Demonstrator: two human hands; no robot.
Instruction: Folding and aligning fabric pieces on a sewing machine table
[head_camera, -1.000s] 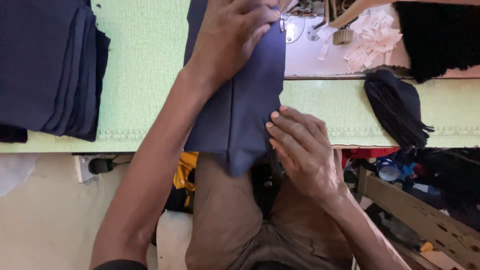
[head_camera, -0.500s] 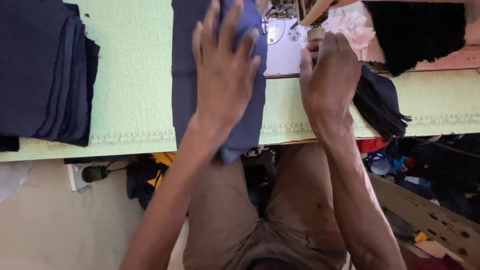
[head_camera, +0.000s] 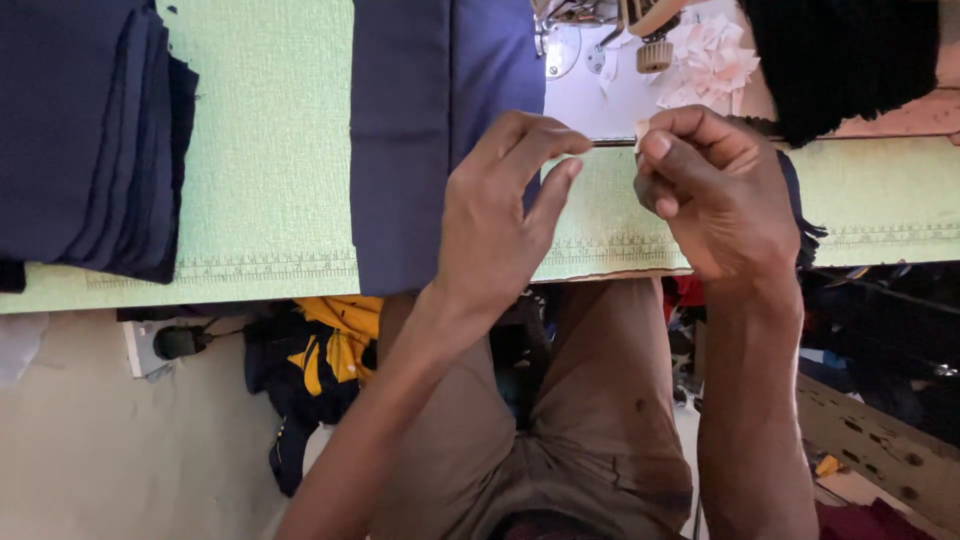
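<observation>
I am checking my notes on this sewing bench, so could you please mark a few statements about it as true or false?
1. A stack of dark navy cloth lies at the table's left end. True.
2. The left hand lies flat on that stack. False: it is raised beside the right hand.
3. The right hand pinches something small and pale. True.
4. The table top is red. False: it is light green.
</observation>
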